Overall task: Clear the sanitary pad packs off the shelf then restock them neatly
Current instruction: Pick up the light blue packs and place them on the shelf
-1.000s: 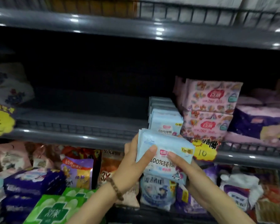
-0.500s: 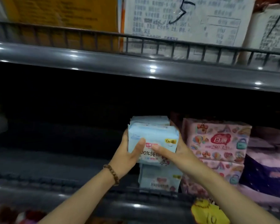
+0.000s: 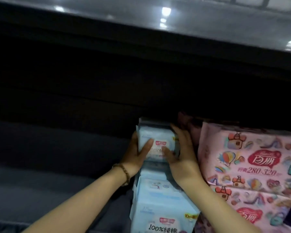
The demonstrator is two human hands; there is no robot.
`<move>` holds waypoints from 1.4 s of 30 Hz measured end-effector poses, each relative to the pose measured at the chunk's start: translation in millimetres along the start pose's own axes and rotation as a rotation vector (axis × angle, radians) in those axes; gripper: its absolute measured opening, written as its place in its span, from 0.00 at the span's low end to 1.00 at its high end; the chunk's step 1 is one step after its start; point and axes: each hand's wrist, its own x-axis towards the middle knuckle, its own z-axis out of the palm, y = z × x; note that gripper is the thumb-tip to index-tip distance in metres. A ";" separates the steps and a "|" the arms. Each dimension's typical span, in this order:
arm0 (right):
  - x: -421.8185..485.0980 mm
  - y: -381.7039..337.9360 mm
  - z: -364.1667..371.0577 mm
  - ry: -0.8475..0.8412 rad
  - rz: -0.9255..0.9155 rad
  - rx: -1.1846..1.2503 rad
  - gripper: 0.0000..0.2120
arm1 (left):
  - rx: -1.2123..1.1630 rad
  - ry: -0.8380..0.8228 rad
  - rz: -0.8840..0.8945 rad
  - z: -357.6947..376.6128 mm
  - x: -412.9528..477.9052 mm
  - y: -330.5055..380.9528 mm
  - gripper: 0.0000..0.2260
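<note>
From the head camera, we see two hands holding one blue pack (image 3: 158, 140) between them. The left hand (image 3: 134, 155) is on the pack's left side and the right hand (image 3: 183, 153) is on its right side. Each thumb lies on the front and the other fingers reach round the edge, so both hands pinch the pack.

We think they hold it this way to keep it straight while they set it on top of the row of blue packs (image 3: 161, 207). It sits up high at the back of that row, just beside the pink packs (image 3: 252, 158). The dark shelf (image 3: 57, 182) to the left is bare.

The pack is soft and puffy. It is light blue with a small red label on the front. It looks blurry, so we cannot read its words.
</note>
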 end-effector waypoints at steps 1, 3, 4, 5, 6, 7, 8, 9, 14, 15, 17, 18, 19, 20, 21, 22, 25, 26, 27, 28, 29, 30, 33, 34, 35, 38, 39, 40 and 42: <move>-0.4 0.7 0.4 -0.015 -0.005 -0.076 0.26 | 0.025 0.009 -0.005 1.5 5.5 -3.0 0.16; -1.2 1.5 2.0 -0.069 0.002 -0.158 0.26 | 0.040 0.027 -0.037 3.2 13.5 -6.2 0.15; -2.4 0.2 2.2 -0.101 -0.001 -0.193 0.27 | 0.036 0.027 -0.060 3.7 15.9 -7.5 0.14; -3.8 -1.2 1.7 -0.131 -0.007 -0.240 0.27 | 0.037 0.025 -0.076 3.3 17.5 -9.3 0.14; -5.6 -3.5 0.3 -0.155 -0.027 -0.300 0.27 | 0.045 0.020 -0.083 2.8 17.6 -9.6 0.15; -7.8 -5.2 -1.7 -0.175 -0.065 -0.368 0.26 | 0.054 0.016 -0.085 2.2 17.1 -9.2 0.16; -10.7 -5.3 -3.5 -0.205 -0.109 -0.431 0.26 | 0.064 0.016 -0.082 1.6 16.9 -9.0 0.17; -13.8 -5.9 -5.3 -0.247 -0.134 -0.477 0.27 | 0.074 0.019 -0.082 1.2 16.9 -8.7 0.18; -14.2 -6.0 -7.6 -0.401 -0.015 -0.524 0.32 | 0.087 0.060 -0.115 4.9 16.9 -3.1 0.19; -13.1 -6.4 -6.9 -0.403 0.000 -0.519 0.32 | 0.091 0.064 -0.125 5.0 14.5 -0.4 0.20; -13.5 -9.4 -6.4 -0.403 0.027 -0.503 0.32 | 0.108 0.072 -0.145 1.6 6.8 6.1 0.23; -15.6 -12.0 -6.6 -0.401 0.042 -0.487 0.32 | 0.125 0.079 -0.149 -2.3 1.4 9.3 0.24; -18.7 -16.1 -7.9 -0.396 0.053 -0.470 0.31 | 0.160 0.087 -0.154 -7.6 -5.5 13.1 0.25; -23.3 -22.1 -9.9 -0.392 0.058 -0.460 0.31 | 0.212 0.096 -0.154 -13.7 -14.9 17.6 0.26; -29.2 -29.7 -12.6 -0.390 0.052 -0.457 0.31 | 0.268 0.100 -0.150 -20.4 -28.0 23.7 0.26; -36.5 -38.6 -15.6 -0.392 0.034 -0.457 0.30 | 0.317 0.097 -0.131 -26.9 -43.5 30.2 0.26; -68.9 -67.6 -23.9 -0.406 -0.036 -0.443 0.28 | 0.436 0.038 -0.055 -44.6 -102.5 50.7 0.27; -82.7 -76.6 -25.5 -0.427 -0.050 -0.448 0.28 | 0.487 0.016 -0.046 -50.2 -123.6 54.8 0.26; -98.1 -84.1 -26.5 -0.452 -0.063 -0.454 0.28 | 0.546 -0.001 -0.036 -55.2 -144.9 57.8 0.26; -113.7 -90.3 -26.6 -0.475 -0.077 -0.449 0.28 | 0.602 -0.012 -0.029 -59.7 -165.7 59.3 0.26; -129.7 -95.5 -26.4 -0.492 -0.090 -0.438 0.28 | 0.649 -0.017 -0.023 -63.7 -185.8 58.9 0.25; -146.5 -98.9 -24.9 -0.513 -0.098 -0.437 0.28 | 0.683 -0.019 -0.019 -66.5 -205.7 56.7 0.25; -200.2 -98.6 -13.0 -0.552 -0.087 -0.433 0.27 | 0.705 -0.016 -0.027 -70.9 -264.1 39.8 0.24; -219.6 -94.5 -5.9 -0.547 -0.067 -0.400 0.27 | 0.698 -0.017 -0.037 -70.1 -282.0 28.9 0.24; -239.8 -88.0 3.2 -0.543 -0.035 -0.352 0.27 | 0.690 -0.020 -0.053 -68.2 -299.4 16.8 0.24; -305.1 -55.8 35.1 -0.601 0.159 -0.269 0.25 | 0.662 -0.054 -0.252 -61.5 -348.4 -37.6 0.22; -325.0 -42.8 45.9 -0.653 0.244 -0.261 0.24 | 0.647 -0.077 -0.360 -58.8 -360.7 -54.7 0.21; -346.2 -29.3 57.0 -0.724 0.338 -0.254 0.24 | 0.621 -0.104 -0.479 -56.5 -374.1 -73.4 0.20; -380.2 -4.6 75.7 -0.815 0.533 -0.217 0.24 | 0.566 -0.132 -0.685 -54.0 -393.1 -105.2 0.20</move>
